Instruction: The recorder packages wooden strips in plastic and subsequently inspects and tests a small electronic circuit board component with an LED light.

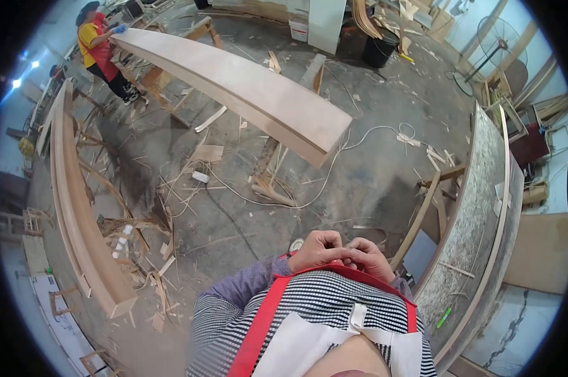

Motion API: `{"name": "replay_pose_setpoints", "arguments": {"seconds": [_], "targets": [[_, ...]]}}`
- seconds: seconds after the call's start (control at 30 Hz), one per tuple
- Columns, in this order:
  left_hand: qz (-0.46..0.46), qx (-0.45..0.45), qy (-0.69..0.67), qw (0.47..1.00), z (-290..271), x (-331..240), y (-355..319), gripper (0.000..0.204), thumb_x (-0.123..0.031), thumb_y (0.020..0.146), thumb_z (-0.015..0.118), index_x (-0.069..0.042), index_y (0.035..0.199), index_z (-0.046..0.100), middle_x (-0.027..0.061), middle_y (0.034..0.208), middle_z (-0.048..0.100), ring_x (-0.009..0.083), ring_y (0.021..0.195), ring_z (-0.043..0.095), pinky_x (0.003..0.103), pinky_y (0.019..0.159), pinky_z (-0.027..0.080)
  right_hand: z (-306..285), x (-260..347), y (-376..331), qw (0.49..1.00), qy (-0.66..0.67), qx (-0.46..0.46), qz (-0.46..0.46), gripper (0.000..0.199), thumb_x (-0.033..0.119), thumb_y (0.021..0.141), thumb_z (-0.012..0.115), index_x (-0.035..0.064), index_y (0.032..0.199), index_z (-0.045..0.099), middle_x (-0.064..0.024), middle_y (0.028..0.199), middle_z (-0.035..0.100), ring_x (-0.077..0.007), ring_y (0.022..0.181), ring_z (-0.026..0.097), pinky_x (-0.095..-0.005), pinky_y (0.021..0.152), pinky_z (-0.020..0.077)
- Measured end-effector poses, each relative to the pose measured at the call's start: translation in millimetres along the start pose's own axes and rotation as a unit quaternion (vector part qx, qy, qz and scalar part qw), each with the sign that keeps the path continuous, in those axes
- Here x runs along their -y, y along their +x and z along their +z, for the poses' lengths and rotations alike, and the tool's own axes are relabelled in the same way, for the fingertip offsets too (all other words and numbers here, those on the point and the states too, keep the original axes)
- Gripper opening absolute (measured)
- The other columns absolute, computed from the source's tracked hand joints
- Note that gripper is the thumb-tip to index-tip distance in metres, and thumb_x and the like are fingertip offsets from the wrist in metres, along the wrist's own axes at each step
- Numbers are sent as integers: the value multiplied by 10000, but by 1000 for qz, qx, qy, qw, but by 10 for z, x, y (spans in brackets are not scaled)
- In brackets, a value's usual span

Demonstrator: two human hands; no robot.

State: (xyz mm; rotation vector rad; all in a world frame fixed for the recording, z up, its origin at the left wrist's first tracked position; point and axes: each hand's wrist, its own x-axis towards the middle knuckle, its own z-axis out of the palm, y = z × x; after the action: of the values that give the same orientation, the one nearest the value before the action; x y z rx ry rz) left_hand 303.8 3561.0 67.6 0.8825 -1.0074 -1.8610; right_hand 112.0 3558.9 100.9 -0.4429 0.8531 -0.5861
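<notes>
My left hand (320,249) and my right hand (368,256) meet in front of my chest, just above the top edge of my red apron (353,273). Fingers of both are curled and pressed together, tip against tip. A little red shows beneath them; whatever they pinch, if anything, is too small or hidden to name. Beyond the hands, well out of contact, a long pale wooden box beam (240,72) rests across wooden trestles. At its far end a co-worker in a yellow shirt and red apron (98,47) stands with a blue-gloved hand near the beam.
Long wooden boards (83,207) run along the left. A speckled worktop (459,251) at the right bears a green marker-like stick (444,317). Cables (309,200), a white power strip (201,176) and wood scraps litter the floor. A black bucket (379,50) and standing fan (485,50) are farther back.
</notes>
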Motion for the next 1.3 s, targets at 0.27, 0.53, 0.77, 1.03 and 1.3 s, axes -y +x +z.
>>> {"name": "replay_pose_setpoints", "arguments": {"seconds": [0.27,0.53,0.77,1.03,1.3], "targets": [[-9,-2,121,993,520,188,584,279,-151,831,724,-52,648,538,-56,619,498,17,598,430,206,499,326,-721,600,-209,981,-173,60,-58,85,109,898,606,33,908,570,16,732,555,-44,619,498,-181,529,382],[-85,-17,64,994,1298,374,1255,203,-79,840,678,-48,679,559,-41,644,532,24,620,449,204,531,340,-1745,1019,-328,981,-131,131,-57,102,137,915,578,37,903,559,38,759,539,-30,648,470,-178,555,376],[-86,-101,71,989,2009,613,1642,190,-39,850,646,-32,681,561,-8,656,556,59,604,490,223,546,383,-2432,1263,-539,981,-87,159,-64,111,144,906,586,38,897,554,41,770,541,-23,670,457,-181,579,379],[-11,5,152,988,2642,483,2021,185,-60,898,596,-11,720,574,9,684,567,71,627,516,216,580,431,-2975,1367,-783,984,107,144,-6,72,93,880,552,31,855,525,9,689,490,-71,563,442,-204,499,343],[-95,-40,42,994,2927,837,2300,179,-165,966,526,-14,889,585,4,747,590,59,655,543,199,590,432,-3345,1541,-1126,971,165,157,-71,62,87,875,500,32,859,522,-35,660,495,-99,501,434,-216,450,320]]}}
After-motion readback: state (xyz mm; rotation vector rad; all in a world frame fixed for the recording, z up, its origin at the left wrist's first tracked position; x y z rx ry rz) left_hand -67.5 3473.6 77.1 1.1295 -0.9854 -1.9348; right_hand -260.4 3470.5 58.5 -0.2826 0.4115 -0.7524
